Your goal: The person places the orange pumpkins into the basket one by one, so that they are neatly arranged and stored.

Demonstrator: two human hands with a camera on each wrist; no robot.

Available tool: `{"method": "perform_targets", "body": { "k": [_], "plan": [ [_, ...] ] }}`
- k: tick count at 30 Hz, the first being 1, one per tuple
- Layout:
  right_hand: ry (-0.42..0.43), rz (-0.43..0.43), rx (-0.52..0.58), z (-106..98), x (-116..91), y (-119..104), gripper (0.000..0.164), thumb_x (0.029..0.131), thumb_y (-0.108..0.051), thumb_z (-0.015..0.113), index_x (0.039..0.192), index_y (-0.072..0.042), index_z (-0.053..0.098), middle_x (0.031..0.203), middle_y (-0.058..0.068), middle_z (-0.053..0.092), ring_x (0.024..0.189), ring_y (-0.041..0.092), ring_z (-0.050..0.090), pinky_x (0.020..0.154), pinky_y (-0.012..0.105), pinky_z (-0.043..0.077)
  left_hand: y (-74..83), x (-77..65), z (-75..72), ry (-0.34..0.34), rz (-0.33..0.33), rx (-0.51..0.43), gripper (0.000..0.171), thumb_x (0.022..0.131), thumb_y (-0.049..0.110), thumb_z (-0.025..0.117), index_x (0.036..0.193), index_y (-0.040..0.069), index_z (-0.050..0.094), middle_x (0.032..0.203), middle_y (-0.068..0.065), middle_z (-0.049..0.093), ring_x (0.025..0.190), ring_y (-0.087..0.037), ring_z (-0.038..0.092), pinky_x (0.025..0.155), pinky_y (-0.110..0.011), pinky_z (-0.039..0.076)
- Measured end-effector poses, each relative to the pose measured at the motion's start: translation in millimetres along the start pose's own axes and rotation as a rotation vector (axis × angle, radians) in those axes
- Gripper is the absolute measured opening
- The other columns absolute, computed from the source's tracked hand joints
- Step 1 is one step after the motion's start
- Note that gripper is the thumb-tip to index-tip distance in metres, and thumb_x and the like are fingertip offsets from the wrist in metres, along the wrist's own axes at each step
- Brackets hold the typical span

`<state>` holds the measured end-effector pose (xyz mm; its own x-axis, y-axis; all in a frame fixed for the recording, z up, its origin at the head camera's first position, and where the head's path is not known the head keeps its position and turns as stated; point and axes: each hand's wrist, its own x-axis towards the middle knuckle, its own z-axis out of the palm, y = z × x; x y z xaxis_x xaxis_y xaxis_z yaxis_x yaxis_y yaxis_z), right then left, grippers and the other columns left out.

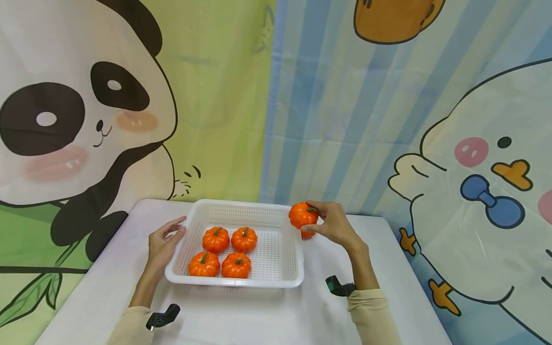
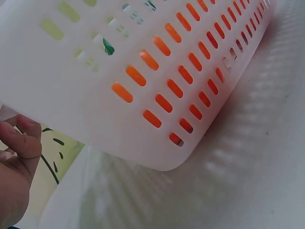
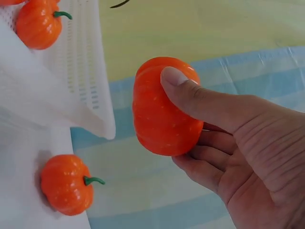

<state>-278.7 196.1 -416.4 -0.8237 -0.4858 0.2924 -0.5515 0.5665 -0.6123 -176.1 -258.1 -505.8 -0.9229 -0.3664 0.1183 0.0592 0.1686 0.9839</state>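
Note:
In the head view, my right hand (image 1: 334, 223) holds an orange toy pumpkin (image 1: 303, 215) with a green stem, raised beside the right rim of a white plastic basket (image 1: 235, 282). My right wrist view shows the thumb pressed on this pumpkin (image 3: 164, 112), with fingers behind it. A second pumpkin (image 3: 67, 185) sits on the table just outside the basket, partly hidden in the head view. Several more pumpkins (image 1: 236, 265) lie in the basket's left half. My left hand (image 1: 163, 243) is at the basket's left rim, fingers loosely bent; whether they touch it is unclear.
A white-covered table (image 1: 241, 316) bears the basket. Behind it hangs a cloth backdrop (image 1: 224, 96) with cartoon animals. Each wrist wears a black camera mount, one being the left mount (image 1: 164, 317).

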Motion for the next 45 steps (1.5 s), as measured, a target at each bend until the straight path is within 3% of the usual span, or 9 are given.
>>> {"method": "perform_targets", "body": {
  "k": [6, 13, 24, 34, 45],
  "plan": [
    [-0.031, -0.014, 0.045, 8.6, 4.5, -8.4, 0.070, 0.076, -0.023, 0.089, 0.138, -0.007, 0.061, 0.125, 0.005, 0.071, 0.106, 0.017, 0.071, 0.097, 0.040, 0.057, -0.1, -1.2, -0.1, -0.008, 0.006, 0.009, 0.047, 0.096, 0.018, 0.068, 0.139, 0.001, 0.058, 0.106, -0.002, 0.063, 0.076, -0.009, 0.069, 0.068, -0.017, 0.057],
    [-0.079, -0.015, 0.047, 20.7, 7.2, -17.1, 0.072, 0.075, -0.025, 0.090, 0.139, -0.007, 0.060, 0.123, 0.004, 0.071, 0.101, 0.014, 0.071, 0.089, 0.032, 0.059, 1.5, -0.1, -0.4, 0.001, 0.010, -0.001, 0.046, 0.096, 0.016, 0.069, 0.138, 0.000, 0.059, 0.105, -0.002, 0.063, 0.074, -0.007, 0.066, 0.066, -0.016, 0.055],
    [-0.186, -0.099, -0.026, 44.2, 11.1, -26.2, 0.066, 0.075, -0.021, 0.089, 0.134, -0.006, 0.063, 0.120, 0.000, 0.071, 0.102, 0.012, 0.067, 0.094, 0.035, 0.058, -28.4, 11.8, -1.3, 0.005, 0.004, 0.008, 0.048, 0.097, 0.022, 0.067, 0.141, 0.005, 0.058, 0.109, 0.002, 0.062, 0.077, -0.006, 0.068, 0.069, -0.016, 0.057],
    [-0.284, -0.072, -0.095, 68.1, 9.8, -29.0, 0.065, 0.072, -0.021, 0.088, 0.131, -0.010, 0.065, 0.120, -0.004, 0.070, 0.106, 0.010, 0.064, 0.095, 0.029, 0.055, -4.7, 1.6, -1.8, -0.013, 0.002, -0.005, 0.047, 0.097, 0.018, 0.068, 0.139, 0.001, 0.058, 0.107, -0.002, 0.061, 0.075, -0.009, 0.069, 0.068, -0.018, 0.057],
    [-0.353, -0.066, -0.155, 92.2, 7.6, -26.8, 0.067, 0.070, -0.022, 0.091, 0.129, -0.008, 0.064, 0.124, 0.001, 0.070, 0.114, 0.015, 0.063, 0.105, 0.034, 0.051, -1.5, 1.5, -1.4, -0.007, 0.019, -0.029, 0.046, 0.096, 0.016, 0.068, 0.138, -0.002, 0.059, 0.106, -0.004, 0.062, 0.073, -0.007, 0.067, 0.066, -0.016, 0.056]
  ]
}}
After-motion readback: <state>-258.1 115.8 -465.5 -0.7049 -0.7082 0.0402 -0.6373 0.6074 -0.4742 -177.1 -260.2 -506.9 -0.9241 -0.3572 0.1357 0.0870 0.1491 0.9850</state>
